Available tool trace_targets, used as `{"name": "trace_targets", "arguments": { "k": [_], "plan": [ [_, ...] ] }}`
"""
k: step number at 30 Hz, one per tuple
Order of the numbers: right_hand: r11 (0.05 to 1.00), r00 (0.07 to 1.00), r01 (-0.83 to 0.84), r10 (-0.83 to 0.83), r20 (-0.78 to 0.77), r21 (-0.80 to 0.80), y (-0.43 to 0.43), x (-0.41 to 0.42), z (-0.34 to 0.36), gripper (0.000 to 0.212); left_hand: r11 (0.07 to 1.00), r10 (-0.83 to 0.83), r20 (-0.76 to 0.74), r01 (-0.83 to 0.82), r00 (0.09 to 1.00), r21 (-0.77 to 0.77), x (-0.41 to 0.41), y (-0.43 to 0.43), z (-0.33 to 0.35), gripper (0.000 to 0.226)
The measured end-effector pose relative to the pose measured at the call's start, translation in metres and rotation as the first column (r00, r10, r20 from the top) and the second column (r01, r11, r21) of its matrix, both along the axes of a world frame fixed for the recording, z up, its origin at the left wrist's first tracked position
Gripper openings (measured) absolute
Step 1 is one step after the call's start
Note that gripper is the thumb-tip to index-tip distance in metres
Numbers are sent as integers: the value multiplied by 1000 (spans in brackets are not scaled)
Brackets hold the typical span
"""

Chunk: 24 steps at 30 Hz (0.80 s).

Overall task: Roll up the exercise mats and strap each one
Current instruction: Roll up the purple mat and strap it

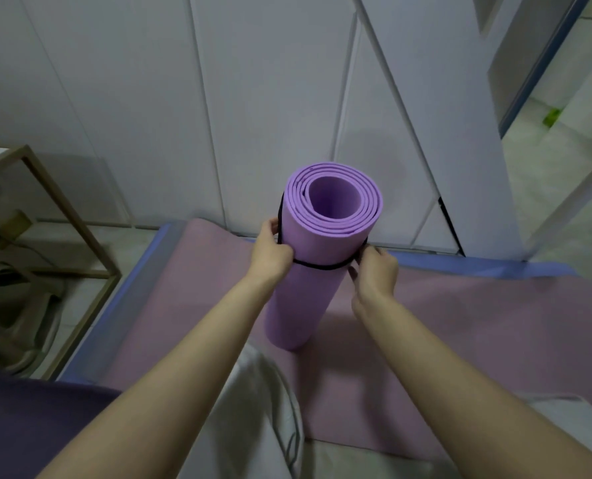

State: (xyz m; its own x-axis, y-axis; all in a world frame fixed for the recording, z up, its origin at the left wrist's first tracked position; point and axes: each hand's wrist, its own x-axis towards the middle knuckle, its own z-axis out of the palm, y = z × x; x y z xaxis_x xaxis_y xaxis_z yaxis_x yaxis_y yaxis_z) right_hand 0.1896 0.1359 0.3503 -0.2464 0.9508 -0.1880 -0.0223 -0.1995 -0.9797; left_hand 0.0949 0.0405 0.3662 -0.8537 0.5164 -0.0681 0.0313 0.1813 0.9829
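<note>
Two bare forearms reach forward over white cloth (260,409) toward a rolled purple mat (308,299), which stands on end on a pink mat (460,323) spread flat. The left hand (272,252) sits against the roll's left side, fingers curled round the black strap (322,266) where it runs up that side. The right hand (374,271) is at the roll's right side, thumb and fingers pinching the same strap. The strap loops once around the roll's upper half. Under the pink mat, a blue mat (142,264) shows as a border left of and behind the roll. Farther left stands a wooden frame (63,209); behind the roll, white cabinet doors (270,98).
</note>
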Motion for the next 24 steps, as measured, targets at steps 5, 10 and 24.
{"name": "trace_targets", "arguments": {
  "k": [5, 10, 24],
  "plan": [
    [976, 972, -180, 157, 175, 123, 17, -9, 7, 28, 999, 44, -30, -44, 999, -25, -7, -2, -2, 53],
    [934, 942, -277, 217, 256, 227, 28, -7, 17, 17, 997, 25, -112, -34, 993, -76, -14, -13, -4, 43],
    [885, 852, -394, 453, 263, -249, 40, -11, 27, 29, 972, 140, 271, -184, 952, 145, -35, -22, -20, 45]
  ]
}}
